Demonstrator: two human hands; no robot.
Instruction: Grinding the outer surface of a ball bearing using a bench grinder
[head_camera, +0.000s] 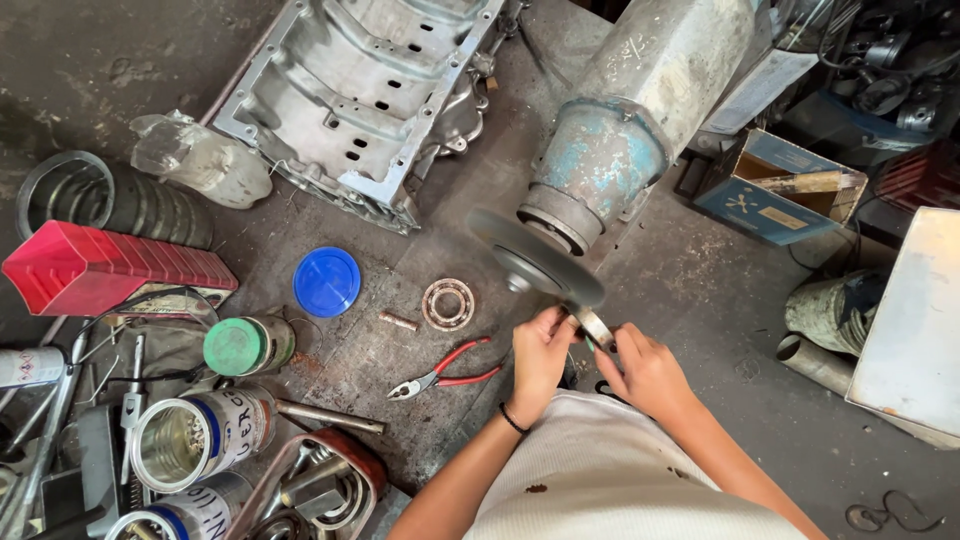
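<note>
Both hands (590, 355) pinch metal ring (594, 325) between them

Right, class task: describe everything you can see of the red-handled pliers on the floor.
The pliers lie flat on the grimy concrete floor, apart from both hands. Two curved red-sleeved handles spread slightly open toward the right; the grey metal jaws, nearly closed, point left and downward. They rest just below the round bearing ring, left of the left hand. Nothing touches them but the floor.

- Two hands (590, 360) are showing.
- One grinding wheel (535, 258) is spinning.
- One bearing (447, 304) is lying.
- One pair of red-handled pliers (445, 373) is lying.
- One blue lid (327, 281) is lying.
- Three tin cans (200, 435) are lying.
</note>
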